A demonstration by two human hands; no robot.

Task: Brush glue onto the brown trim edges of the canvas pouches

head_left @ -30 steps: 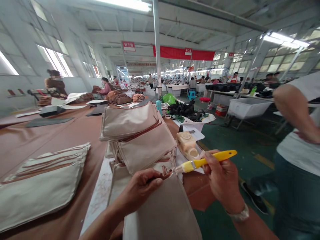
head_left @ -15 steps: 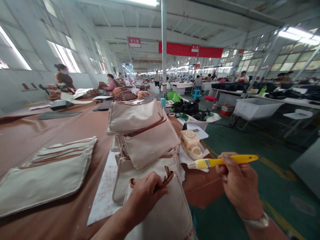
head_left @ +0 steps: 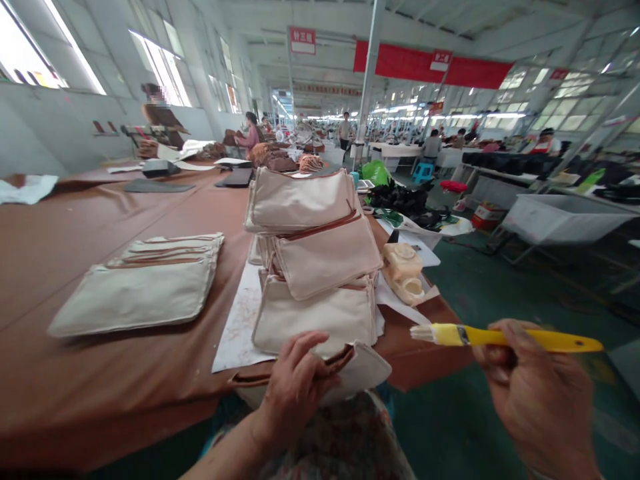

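Observation:
My left hand (head_left: 295,390) grips the near edge of a beige canvas pouch (head_left: 357,370) with brown trim, close to my lap. My right hand (head_left: 540,400) is well to the right, over the green floor, holding a yellow-handled paintbrush (head_left: 505,337) level. Its pale bristles point left and touch nothing. Beyond the held pouch lies an overlapping stack of similar pouches (head_left: 315,247) on a white paper sheet (head_left: 237,327). A cream plastic glue container (head_left: 403,269) sits to the stack's right.
A brown-covered worktable (head_left: 100,380) runs far ahead, with a second pile of canvas pouches (head_left: 140,287) on its left. A white bin on a frame (head_left: 565,220) stands right of the table. Co-workers sit and stand along the distant benches.
The view has turned right. My left hand has lowered the pouch toward my lap, and the brush has moved right, away from it. The person in the white shirt has left the view.

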